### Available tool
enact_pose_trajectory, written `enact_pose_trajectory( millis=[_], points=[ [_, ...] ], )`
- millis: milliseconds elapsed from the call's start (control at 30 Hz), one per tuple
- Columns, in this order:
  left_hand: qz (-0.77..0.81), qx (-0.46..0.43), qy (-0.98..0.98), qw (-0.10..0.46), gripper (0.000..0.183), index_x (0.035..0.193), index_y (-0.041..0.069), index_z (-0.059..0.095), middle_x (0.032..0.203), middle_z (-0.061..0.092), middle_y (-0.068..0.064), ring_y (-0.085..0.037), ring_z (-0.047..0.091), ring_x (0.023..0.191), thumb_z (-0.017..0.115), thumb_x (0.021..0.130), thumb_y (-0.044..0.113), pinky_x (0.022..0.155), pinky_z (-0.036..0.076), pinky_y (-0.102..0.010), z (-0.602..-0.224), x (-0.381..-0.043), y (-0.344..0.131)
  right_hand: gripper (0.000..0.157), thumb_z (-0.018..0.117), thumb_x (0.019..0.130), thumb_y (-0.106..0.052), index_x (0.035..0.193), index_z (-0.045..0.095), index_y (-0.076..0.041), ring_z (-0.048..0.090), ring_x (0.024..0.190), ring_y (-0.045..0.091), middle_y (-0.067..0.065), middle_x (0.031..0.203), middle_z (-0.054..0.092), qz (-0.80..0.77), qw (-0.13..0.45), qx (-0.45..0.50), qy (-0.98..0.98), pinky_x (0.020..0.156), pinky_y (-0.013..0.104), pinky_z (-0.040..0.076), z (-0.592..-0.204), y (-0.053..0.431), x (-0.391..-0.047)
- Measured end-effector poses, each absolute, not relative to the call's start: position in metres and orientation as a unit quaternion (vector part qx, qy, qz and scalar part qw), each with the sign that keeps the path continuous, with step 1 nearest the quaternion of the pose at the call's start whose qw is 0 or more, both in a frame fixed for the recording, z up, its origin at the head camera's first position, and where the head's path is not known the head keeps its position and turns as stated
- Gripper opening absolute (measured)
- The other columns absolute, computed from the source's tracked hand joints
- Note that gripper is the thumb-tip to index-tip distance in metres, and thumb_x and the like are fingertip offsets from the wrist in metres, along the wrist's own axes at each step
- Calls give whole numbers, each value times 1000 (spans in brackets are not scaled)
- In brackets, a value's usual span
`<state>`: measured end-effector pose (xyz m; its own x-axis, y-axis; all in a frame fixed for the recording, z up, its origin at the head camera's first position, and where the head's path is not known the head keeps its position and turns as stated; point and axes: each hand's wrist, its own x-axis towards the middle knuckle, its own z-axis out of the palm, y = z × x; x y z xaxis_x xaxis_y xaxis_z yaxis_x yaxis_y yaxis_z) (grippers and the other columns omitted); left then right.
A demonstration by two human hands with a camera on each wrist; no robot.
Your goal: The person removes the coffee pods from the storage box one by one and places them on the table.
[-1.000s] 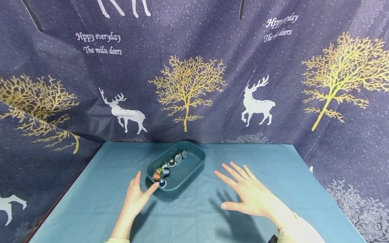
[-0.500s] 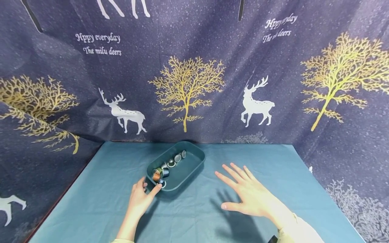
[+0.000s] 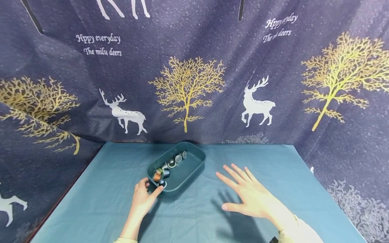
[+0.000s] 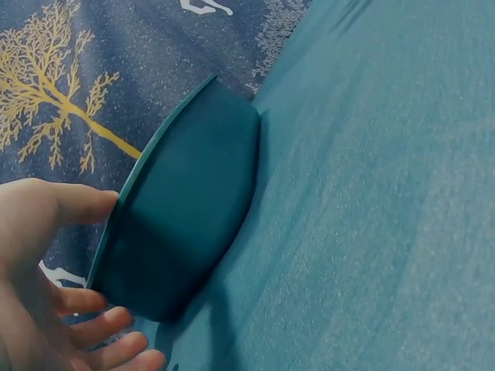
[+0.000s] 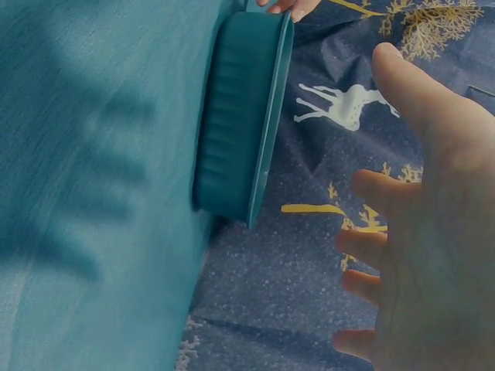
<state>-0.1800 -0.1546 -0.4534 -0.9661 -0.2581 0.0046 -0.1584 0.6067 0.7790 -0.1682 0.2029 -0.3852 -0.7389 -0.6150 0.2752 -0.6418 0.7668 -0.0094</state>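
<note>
You are at the step of taking hold of the tray (image 3: 194, 165), which sits on the desk (image 3: 100, 199) near the back curtain (image 3: 188, 67), a little left of the middle, with small capsules (image 3: 165, 167) lying inside along its left wall. Your left hand (image 3: 143, 199) has its grip closing on the near left corner: the thumb is over the rim, the fingers curl at the outer wall. Your right hand (image 3: 250, 195) hovers flat above the desk, fingers spread, holding nothing, apart from the tray. I think the next move needs a firm pinch on the rim, and the tray kept level so the capsules do not roll.
</note>
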Motion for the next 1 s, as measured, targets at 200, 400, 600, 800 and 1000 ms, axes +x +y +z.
enact_pose_trajectory(
  millis=[200, 400, 600, 800, 1000],
  points=[
    [-427, 133, -893, 48, 71, 141, -10, 36, 130, 45, -31, -44, 49, 117, 65, 88, 28, 96, 43, -57, -447, -184, -149, 85, 50, 86, -75, 155, 33, -30, 29, 150, 33, 4, 162, 31, 62, 131, 348, -926, 114, 64, 29, -381, 199, -172],
    [-421, 139, -895, 51, 68, 139, -12, 37, 127, 46, -31, -44, 49, 115, 63, 87, 24, 96, 42, -57, -444, -186, -149, 84, 49, 86, -76, 155, 34, -31, 29, 150, 32, 3, 162, 32, 70, 119, 361, -922, 117, 63, 26, -376, 194, -178],
    [-420, 132, -896, 54, 67, 139, -12, 37, 124, 47, -30, -44, 48, 113, 61, 87, 24, 96, 41, -57, -445, -187, -154, 83, 48, 87, -76, 155, 34, -31, 27, 151, 31, 3, 162, 32, 74, 103, 368, -921, 118, 62, 25, -368, 187, -185],
    [-419, 127, -898, 51, 67, 139, -11, 38, 122, 49, -29, -44, 47, 114, 62, 88, 25, 96, 41, -57, -444, -188, -159, 83, 46, 87, -77, 155, 33, -32, 23, 152, 29, 3, 162, 30, 77, 81, 366, -924, 119, 61, 22, -363, 179, -189],
    [-405, 113, -906, 55, 68, 141, -15, 39, 114, 53, -26, -41, 49, 109, 61, 88, 22, 95, 42, -55, -444, -191, -164, 83, 46, 87, -77, 155, 33, -32, 22, 153, 29, 4, 163, 30, 75, 76, 365, -925, 120, 61, 21, -361, 174, -192]
  ],
)
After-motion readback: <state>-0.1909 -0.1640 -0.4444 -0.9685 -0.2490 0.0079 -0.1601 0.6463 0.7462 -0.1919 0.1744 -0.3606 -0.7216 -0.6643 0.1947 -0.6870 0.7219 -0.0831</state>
